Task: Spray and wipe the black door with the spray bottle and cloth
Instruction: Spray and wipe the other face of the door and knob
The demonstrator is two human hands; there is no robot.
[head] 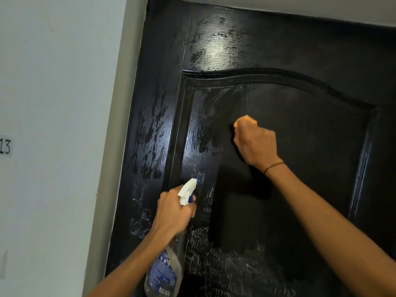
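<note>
The black door [300, 146] fills most of the view, with a raised arched panel and wet streaks on its left side and lower part. My right hand [256, 144] grips an orange cloth [244, 120] and presses it against the upper part of the panel. Only the cloth's top edge shows above the fingers. My left hand [174, 213] holds a clear spray bottle [164, 273] with a blue label by its neck. Its white and blue nozzle [188, 190] points up at the door's lower left area, close to the surface.
A grey door frame [120, 125] runs down the door's left side. Left of it is a pale wall [53, 103] with the number 13 [5, 146] marked on it. The frame's top edge crosses the upper right corner.
</note>
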